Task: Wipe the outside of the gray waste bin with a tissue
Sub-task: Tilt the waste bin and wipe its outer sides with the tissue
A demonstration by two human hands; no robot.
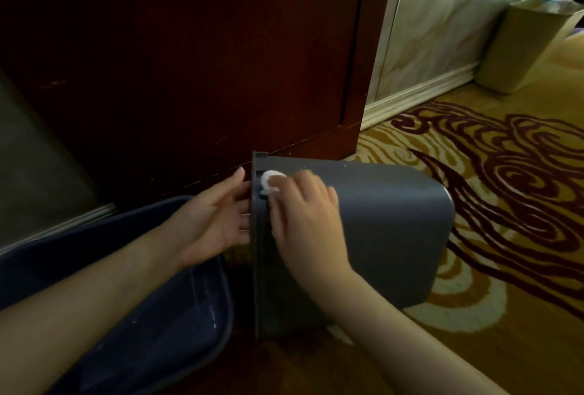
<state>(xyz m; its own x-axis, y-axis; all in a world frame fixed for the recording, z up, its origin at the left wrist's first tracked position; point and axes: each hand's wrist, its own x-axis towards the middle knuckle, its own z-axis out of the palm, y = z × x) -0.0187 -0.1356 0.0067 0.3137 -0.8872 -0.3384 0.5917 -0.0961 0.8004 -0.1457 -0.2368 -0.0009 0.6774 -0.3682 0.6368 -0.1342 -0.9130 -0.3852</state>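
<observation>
Hands at tipped gray waste bin (379, 230) rim, right hand (303, 220) pressing tissue (268, 180)

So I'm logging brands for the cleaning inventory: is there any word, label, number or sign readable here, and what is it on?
None can be read.
Gray waste bin, lying on its side: no visible label or mark.
Tissue: plain white.
Beige bin by the wall: no print visible.
Dark blue tub: no text visible.

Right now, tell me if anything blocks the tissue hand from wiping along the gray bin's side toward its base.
Nothing visible does. The right hand presses the tissue beside the gray bin's rim; the side beyond is bare.
</observation>
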